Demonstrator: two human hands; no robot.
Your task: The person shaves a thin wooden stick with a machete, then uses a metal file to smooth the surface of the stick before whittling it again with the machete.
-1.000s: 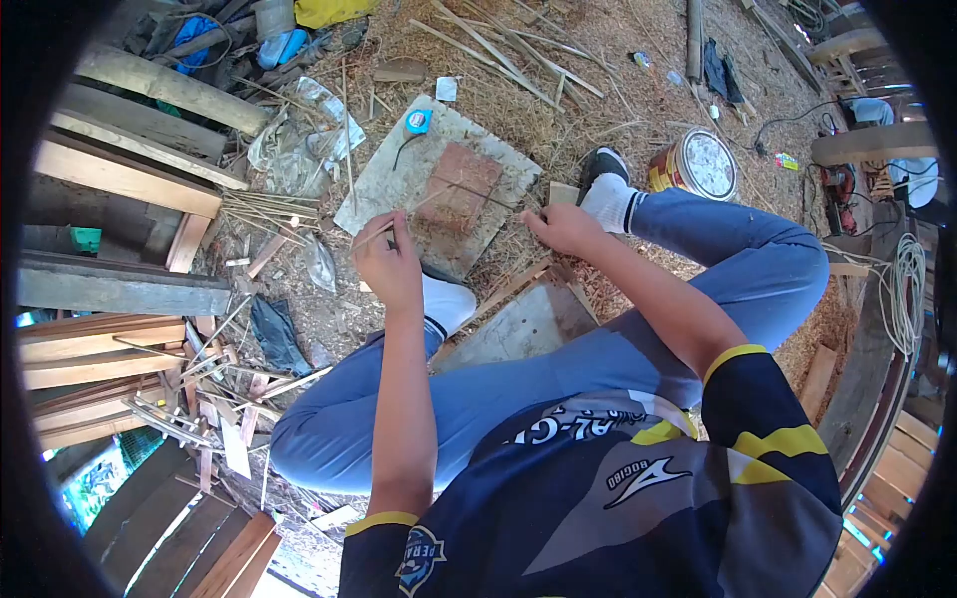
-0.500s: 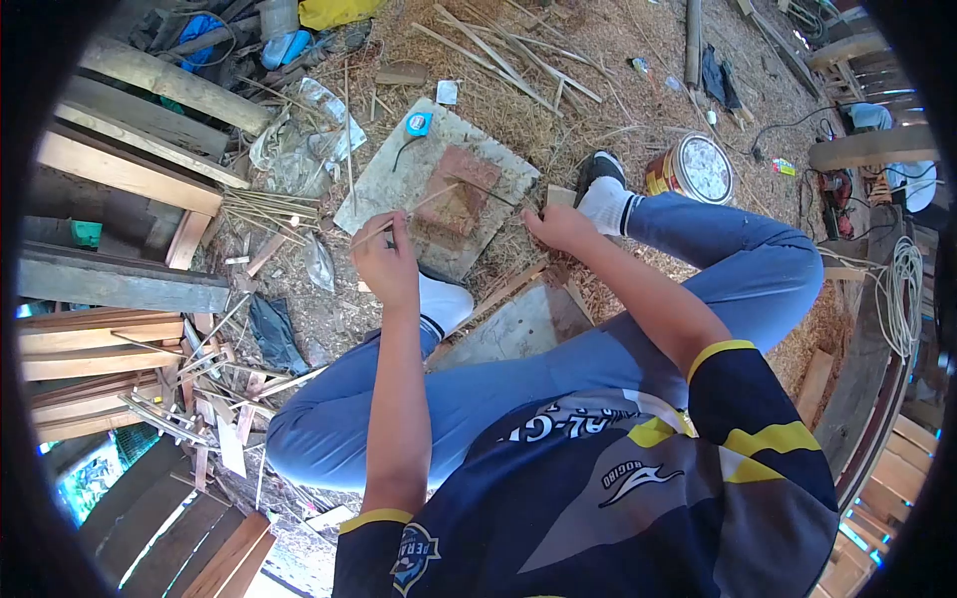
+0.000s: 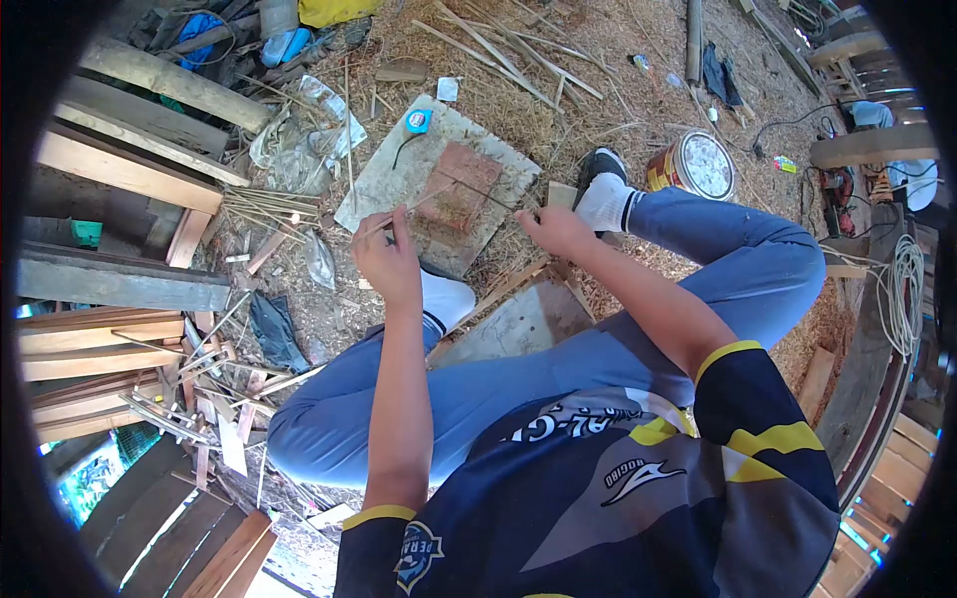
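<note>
Grasping thin stick (image 3: 419, 204) over brick (image 3: 464, 179): left hand (image 3: 387, 261) clenched round it; right hand (image 3: 554, 231) fisted beside brick. Advise steady, level grip.

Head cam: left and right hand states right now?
Left hand: closed, holding a thin stick.
Right hand: closed, fingers pinching the end of a dark strip.

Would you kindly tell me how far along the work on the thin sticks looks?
Done, seemingly: a bundle of thin sticks lies beside the slab. In hand: left hand and right hand each pinch a thin stick over the brick. Left, perhaps: long strips lie loose on the straw.
</note>
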